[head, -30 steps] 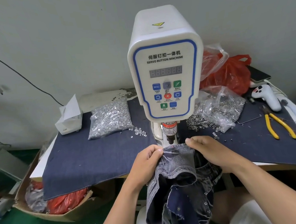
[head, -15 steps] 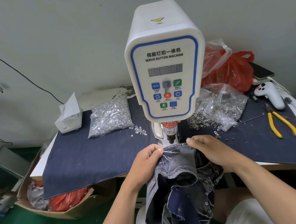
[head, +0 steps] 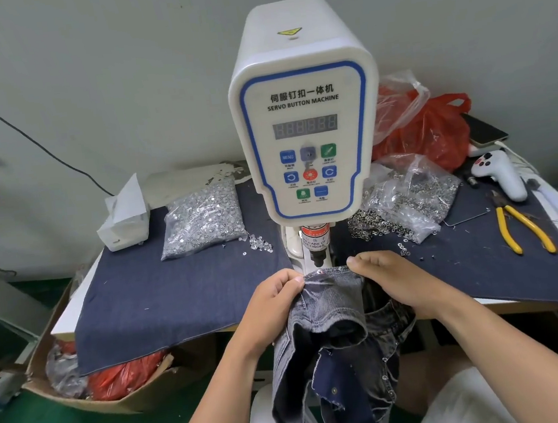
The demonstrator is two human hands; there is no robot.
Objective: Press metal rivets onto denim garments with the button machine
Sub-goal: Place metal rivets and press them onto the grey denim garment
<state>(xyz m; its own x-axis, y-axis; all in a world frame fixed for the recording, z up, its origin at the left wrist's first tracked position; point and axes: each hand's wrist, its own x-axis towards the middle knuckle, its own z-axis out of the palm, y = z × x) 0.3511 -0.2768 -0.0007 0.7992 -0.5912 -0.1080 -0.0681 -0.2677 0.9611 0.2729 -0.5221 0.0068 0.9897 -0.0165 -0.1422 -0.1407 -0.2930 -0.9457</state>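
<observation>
A white servo button machine (head: 305, 112) stands at the middle of the table, its dark punch tip (head: 318, 261) just above the garment's edge. A grey-blue denim garment (head: 334, 326) hangs from the table front down to my lap. My left hand (head: 273, 301) pinches its left upper edge. My right hand (head: 391, 278) grips the right upper edge, with the thumb on top. A small shiny rivet (head: 317, 271) shows on the hem right under the punch. A clear bag of silver rivets (head: 202, 219) lies to the left of the machine and a bag of metal rings (head: 407, 204) to the right.
A dark denim cloth (head: 176, 298) covers the table. A white tissue box (head: 123, 220) sits at the back left. Yellow-handled pliers (head: 520, 227), a white handheld controller (head: 501, 174), a phone (head: 486, 134) and a red plastic bag (head: 434, 129) are at the right. A cardboard box (head: 99, 385) stands below the table at the left.
Both hands keep their hold on the denim edge under the punch; the hem has shifted slightly. My head has moved a little closer to the machine.
</observation>
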